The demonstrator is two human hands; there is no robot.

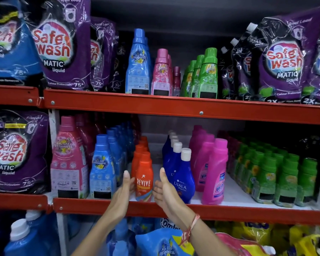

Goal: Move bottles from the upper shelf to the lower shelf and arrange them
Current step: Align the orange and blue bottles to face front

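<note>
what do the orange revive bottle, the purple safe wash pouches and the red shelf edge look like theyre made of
Orange Revive bottle: looks like opaque moulded plastic, smooth and slightly glossy, with a printed wrap label.
Purple Safe Wash pouches: flexible plastic film, very glossy; creases and bright glare streaks show it.
Red shelf edge: probably painted metal, flat with round bolt heads and a dull sheen.

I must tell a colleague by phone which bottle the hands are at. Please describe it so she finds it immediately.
Find the lower shelf with its red front edge. Near its middle stands a row of orange bottles between the light blue bottles and the dark blue white-capped ones. Take the front orange bottle, marked REVIVE, between both hands.
</note>
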